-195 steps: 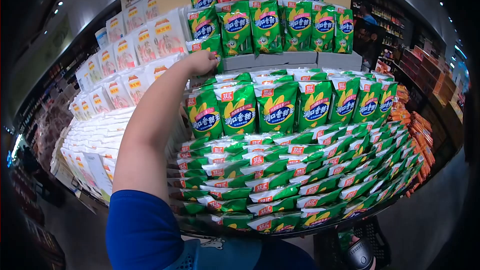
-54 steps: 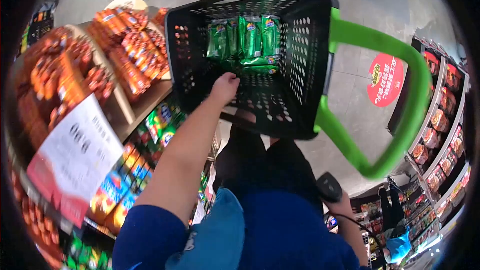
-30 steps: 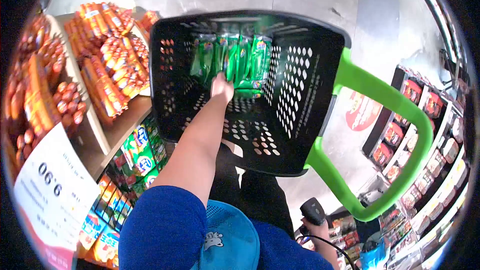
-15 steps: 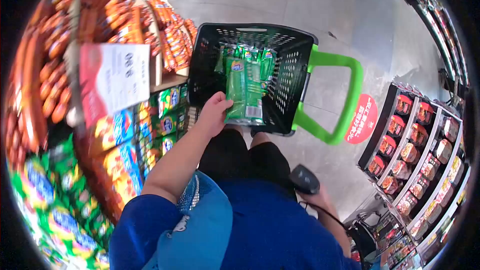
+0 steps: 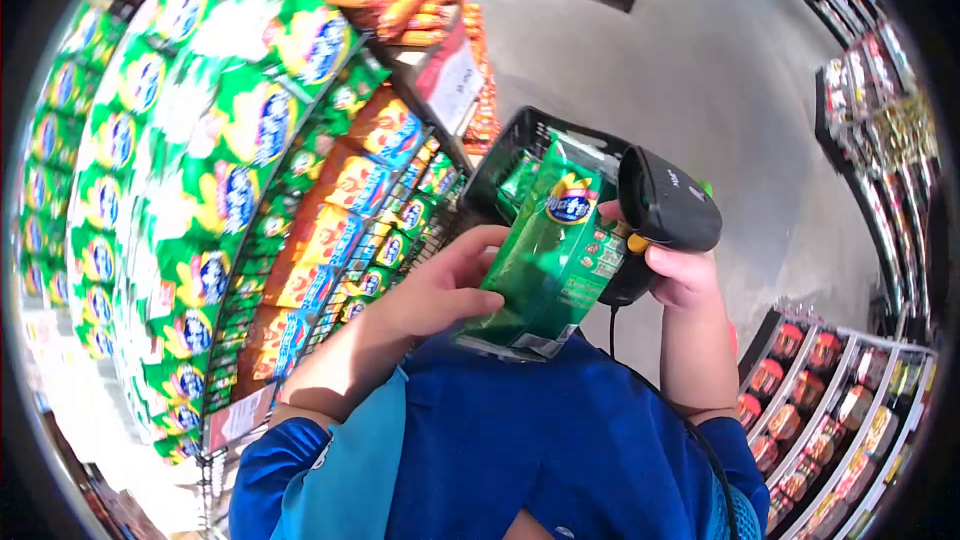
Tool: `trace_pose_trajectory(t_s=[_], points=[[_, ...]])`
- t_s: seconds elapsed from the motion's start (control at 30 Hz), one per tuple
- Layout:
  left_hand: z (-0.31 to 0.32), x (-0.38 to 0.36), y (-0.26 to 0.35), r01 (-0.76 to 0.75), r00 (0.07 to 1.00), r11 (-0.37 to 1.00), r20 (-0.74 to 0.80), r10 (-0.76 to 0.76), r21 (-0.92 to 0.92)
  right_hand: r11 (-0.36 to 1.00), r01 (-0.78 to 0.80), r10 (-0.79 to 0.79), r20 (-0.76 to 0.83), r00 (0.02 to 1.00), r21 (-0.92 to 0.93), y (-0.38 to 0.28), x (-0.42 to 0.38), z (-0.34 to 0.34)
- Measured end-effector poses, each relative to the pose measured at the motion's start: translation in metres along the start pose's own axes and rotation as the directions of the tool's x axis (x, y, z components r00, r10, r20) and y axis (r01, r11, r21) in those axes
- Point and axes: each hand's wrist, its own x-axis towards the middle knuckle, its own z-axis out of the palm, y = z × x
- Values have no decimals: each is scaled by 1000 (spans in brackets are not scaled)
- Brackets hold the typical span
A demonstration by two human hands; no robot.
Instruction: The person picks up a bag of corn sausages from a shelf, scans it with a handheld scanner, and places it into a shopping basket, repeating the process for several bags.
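Observation:
Near my chest, my left hand (image 5: 445,285) grips the left side of a green plastic packet (image 5: 545,250) with a blue and yellow logo. The packet is tilted, its printed side facing up. My right hand (image 5: 680,275) is wrapped round a black handheld scanner (image 5: 675,202) with a cable hanging from it. The scanner's head is beside the packet's upper right edge, and some right fingers are hidden behind packet and scanner. Behind the packet stands a black shopping basket (image 5: 515,135), partly covered, with more green packets (image 5: 520,180) inside.
Left, shelves hold green snack bags (image 5: 235,195) and orange and blue packs (image 5: 330,240). Orange sausage packs (image 5: 415,0) lie beyond, beside a red and white price sign (image 5: 450,80). Grey floor (image 5: 640,60) extends ahead. A shelf of red-labelled packs (image 5: 800,400) stands at the lower right.
The green packet has come up out of the basket towards my chest in my left hand. My right hand has raised the scanner beside it. The view has shifted, showing more of the left shelves.

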Motion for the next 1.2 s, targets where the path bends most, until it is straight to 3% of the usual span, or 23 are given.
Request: trace_pose_trajectory(t_s=[0.1, 0.27, 0.33, 0.37, 0.4, 0.5, 0.53, 0.63, 0.7, 0.73, 0.77, 0.87, 0.9, 1.13, 1.2], points=[[-5, -34, 6, -68, 997, 982, 32, 64, 174, 990, 32, -21, 84, 996, -136, -2, 12, 53], [-16, -115, 30, -70, 987, 936, -112, 115, 345, 986, 74, -29, 290, 957, -147, 10, 22, 146], [-20, -153, 40, -103, 977, 908, -130, 168, 406, 957, 161, -46, 419, 907, -243, 23, 27, 183], [-18, -178, 55, 55, 977, 888, -206, 46, 456, 950, 169, -33, 452, 891, -263, 30, 27, 200], [-22, -198, 58, 19, 970, 894, -224, 91, 447, 943, 180, -24, 484, 875, -279, 37, 26, 218], [-29, -252, 66, -79, 926, 918, -313, 213, 388, 995, 86, -44, 509, 860, -59, 58, 24, 261], [-27, -267, 70, -194, 863, 900, -368, 345, 389, 979, 103, -10, 462, 887, -177, 60, 21, 279], [-28, -302, 96, -316, 780, 936, -519, 350, 156, 896, 110, 74, 388, 919, -431, 64, 17, 314], [-24, -315, 116, -433, 708, 900, -596, 379, 58, 860, 166, 113, 497, 860, -483, 68, 16, 311], [-38, -315, 114, -563, 671, 826, -559, 488, 45, 874, 193, 46, 472, 880, -445, 72, 12, 318], [-45, -317, 120, -583, 636, 810, -585, 502, 61, 884, 226, -25, 441, 897, -409, 75, 8, 323], [-41, -313, 140, -735, 562, 673, -483, 671, 80, 870, 38, 101, 254, 962, -492, 73, 1, 323], [-39, -312, 144, -736, 534, 666, -501, 681, 120, 829, 127, 40, 284, 958, -544, 76, 4, 326], [-47, -294, 144, -804, 312, 491, -464, 829, 335, 828, -11, 146, 196, 970, -561, 83, 22, 359], [-49, -292, 144, -801, 313, 495, -469, 826, 338, 826, -6, 149, 209, 967, -563, 82, 25, 362]])
